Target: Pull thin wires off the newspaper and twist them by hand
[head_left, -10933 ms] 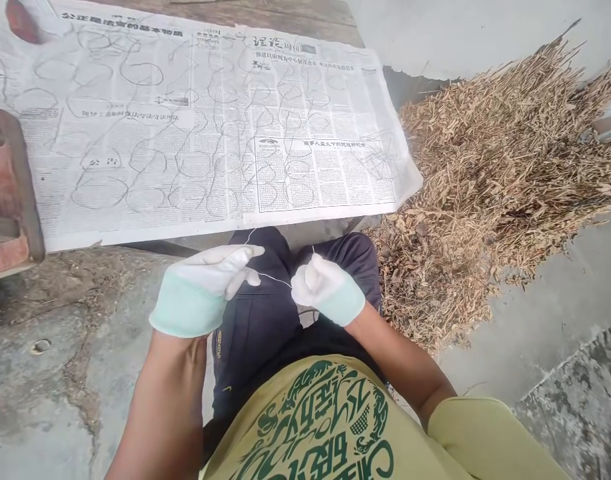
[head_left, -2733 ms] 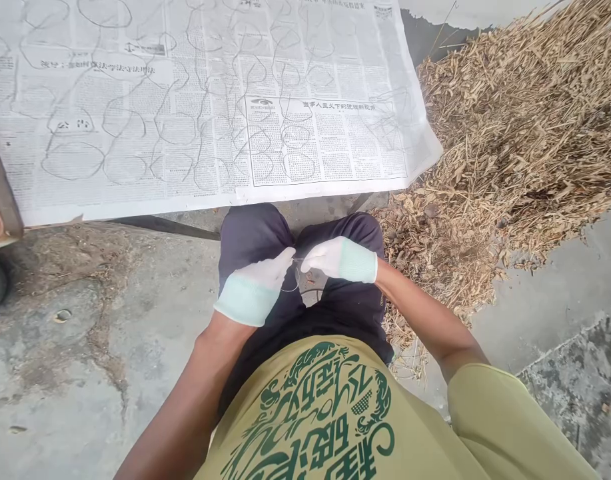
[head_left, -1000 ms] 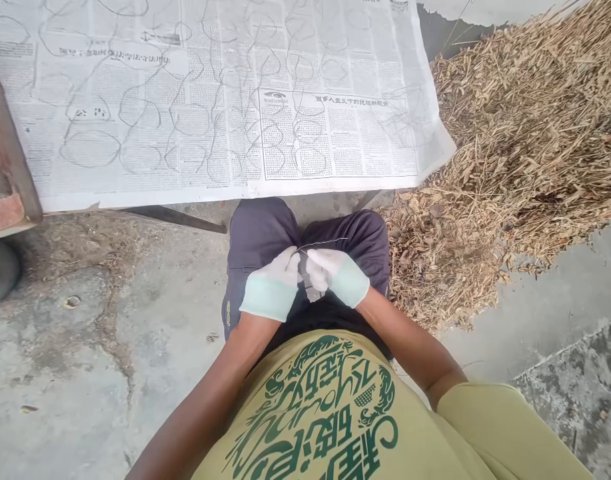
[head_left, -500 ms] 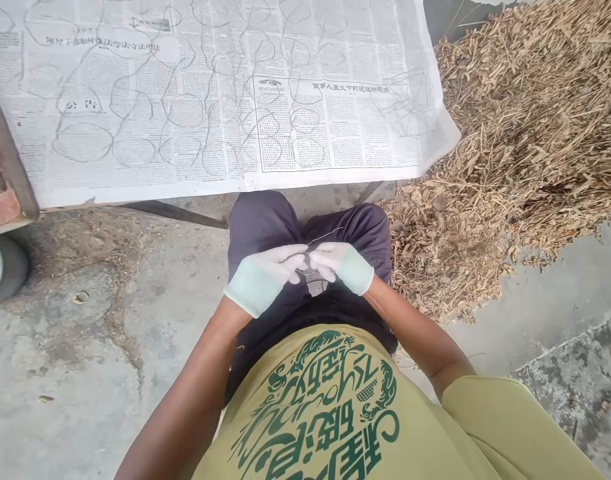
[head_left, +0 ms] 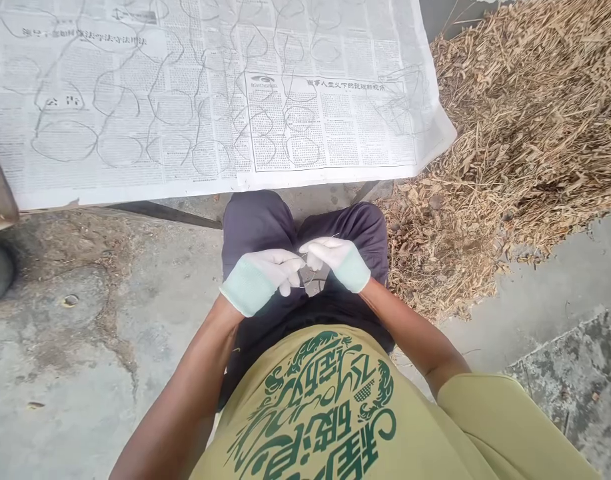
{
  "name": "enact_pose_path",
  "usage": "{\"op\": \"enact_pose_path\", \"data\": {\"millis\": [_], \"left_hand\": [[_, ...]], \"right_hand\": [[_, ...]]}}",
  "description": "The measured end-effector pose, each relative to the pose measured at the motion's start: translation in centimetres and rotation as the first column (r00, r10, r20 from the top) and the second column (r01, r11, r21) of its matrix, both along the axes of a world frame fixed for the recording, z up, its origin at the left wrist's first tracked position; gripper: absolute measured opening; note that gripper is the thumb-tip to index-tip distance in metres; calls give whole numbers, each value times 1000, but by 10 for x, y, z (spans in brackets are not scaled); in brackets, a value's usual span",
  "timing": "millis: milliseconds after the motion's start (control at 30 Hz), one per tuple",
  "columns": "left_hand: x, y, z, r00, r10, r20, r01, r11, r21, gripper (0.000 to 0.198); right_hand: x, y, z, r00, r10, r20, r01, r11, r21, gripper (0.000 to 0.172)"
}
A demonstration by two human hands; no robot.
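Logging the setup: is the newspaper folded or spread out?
Spread out. The newspaper lies open and flat, whole pages of columns and headlines showing, with thin wire loops laid across it.

Both gloved hands meet over the lap, forearms bare and angled inward. Left hand (head_left: 265, 277) and right hand (head_left: 335, 259) have fingertips pinched together, nearly touching.

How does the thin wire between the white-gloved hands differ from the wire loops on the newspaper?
The thin wire is pinched by the left hand and right hand; the wire loops lie loose on the newspaper. It is one piece; they are many. Both look thin.
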State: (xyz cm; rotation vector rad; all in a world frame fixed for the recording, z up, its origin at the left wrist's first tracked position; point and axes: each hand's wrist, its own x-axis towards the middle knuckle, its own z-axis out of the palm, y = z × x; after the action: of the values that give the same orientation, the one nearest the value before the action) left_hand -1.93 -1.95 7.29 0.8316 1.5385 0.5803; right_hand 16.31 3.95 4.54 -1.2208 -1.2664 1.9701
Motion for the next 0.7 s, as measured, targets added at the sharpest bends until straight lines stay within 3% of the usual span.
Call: {"op": "enact_pose_path", "data": {"millis": [167, 433, 533, 700], "left_hand": [[-1, -1, 2, 992, -78, 103, 84, 995, -56, 30], [9, 1, 17, 970, 12, 243, 28, 986, -163, 34], [11, 1, 16, 989, 19, 145, 3, 989, -149, 28], [17, -6, 11, 983, 26, -179, -40, 997, -71, 30]], "right_hand": [[7, 12, -2, 987, 130, -92, -128, 991, 27, 31], [-6, 12, 0, 995, 4, -104, -2, 1000, 24, 31], [-14, 11, -5, 992, -85, -92, 85, 996, 0, 38], [-18, 20, -16, 988, -143, -62, 142, 990, -25, 48]]}}
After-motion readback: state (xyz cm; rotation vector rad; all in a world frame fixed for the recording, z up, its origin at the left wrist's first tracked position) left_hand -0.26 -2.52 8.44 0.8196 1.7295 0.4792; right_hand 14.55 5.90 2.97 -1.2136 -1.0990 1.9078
